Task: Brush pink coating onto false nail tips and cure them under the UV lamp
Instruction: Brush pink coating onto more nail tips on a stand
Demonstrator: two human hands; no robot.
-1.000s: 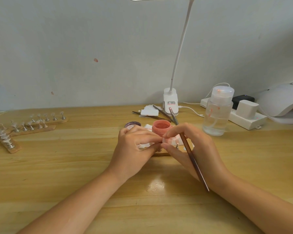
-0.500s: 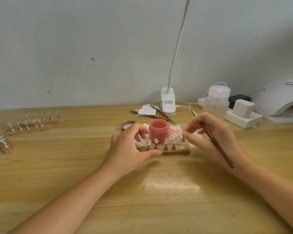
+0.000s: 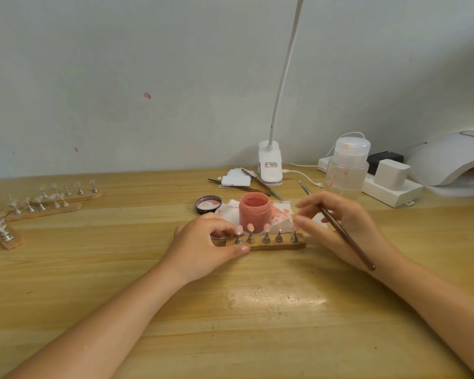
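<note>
The wooden worktop [image 3: 257,310] carries everything within easy reach. At its far right sits the UV lamp [image 3: 449,162], ready for curing. The open pink jar [image 3: 254,212] stands just behind the wooden holder strip [image 3: 271,243], keeping dips short. The left hand [image 3: 203,242] pinches the strip's left end, likely to steady it. The right hand [image 3: 342,228] has its grip curled round the brush [image 3: 345,236], fingertips near the rightmost nail tips [image 3: 266,228], which stand upright on pegs.

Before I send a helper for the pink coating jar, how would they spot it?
Start at the white clip lamp by the wall. Just nearer stands the open pink jar on stained paper, behind the wooden nail stand. Unlike the clear bottle, it is squat and pink.
</note>
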